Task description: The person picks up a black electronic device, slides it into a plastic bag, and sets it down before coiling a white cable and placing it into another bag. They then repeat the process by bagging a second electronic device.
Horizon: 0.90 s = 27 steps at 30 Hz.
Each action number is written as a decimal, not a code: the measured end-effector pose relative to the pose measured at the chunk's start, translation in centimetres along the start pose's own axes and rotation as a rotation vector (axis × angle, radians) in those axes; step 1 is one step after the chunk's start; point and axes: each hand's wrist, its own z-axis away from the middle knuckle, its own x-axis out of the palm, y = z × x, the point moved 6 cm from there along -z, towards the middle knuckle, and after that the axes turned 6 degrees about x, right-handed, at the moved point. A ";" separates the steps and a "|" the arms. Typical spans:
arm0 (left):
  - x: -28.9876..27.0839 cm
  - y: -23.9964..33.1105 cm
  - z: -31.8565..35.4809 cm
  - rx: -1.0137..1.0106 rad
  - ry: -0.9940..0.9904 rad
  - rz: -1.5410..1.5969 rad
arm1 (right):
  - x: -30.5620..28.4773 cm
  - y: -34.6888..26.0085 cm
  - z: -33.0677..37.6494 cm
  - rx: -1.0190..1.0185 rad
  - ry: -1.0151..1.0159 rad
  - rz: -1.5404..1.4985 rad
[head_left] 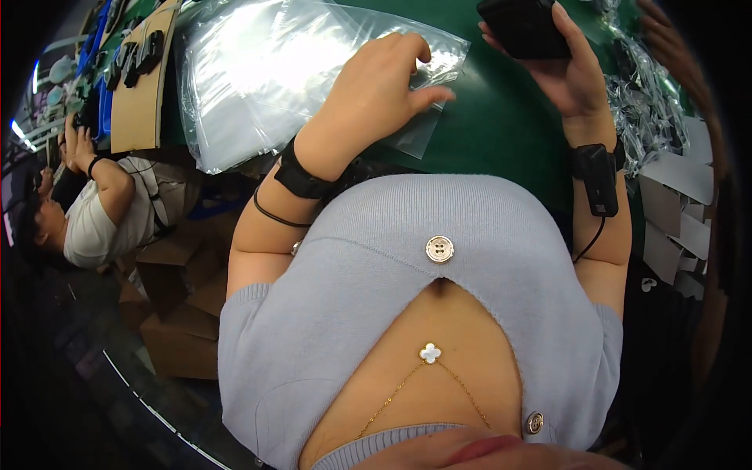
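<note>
Bright overhead light throws white glare across the clear plastic bags (313, 70) at the green surface's (501, 117) near edge. Fisheye distortion bends the rim, corners fall black, and focus stays fairly sharp.

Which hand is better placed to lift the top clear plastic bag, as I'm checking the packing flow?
Probably the left hand: its fingertips already rest on the corner of the top clear plastic bag on the green table, while the right hand is occupied holding a black rectangular device.

The left hand (376, 90) lies palm-down with fingers pinching lightly, wrist bent, while the raised right hand (568, 66) curls its fingers closed, palm inward.
</note>
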 end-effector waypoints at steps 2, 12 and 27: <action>0.7 -0.3 0.3 0.028 -0.058 -0.030 | 0.0 0.1 0.1 0.004 -0.005 -0.004; 1.7 -2.3 1.1 -0.010 -0.174 0.049 | 1.7 1.0 1.0 0.046 -0.053 -0.009; 1.8 -1.1 2.0 -0.245 -0.132 0.196 | 2.9 4.1 3.2 0.150 -0.380 -0.164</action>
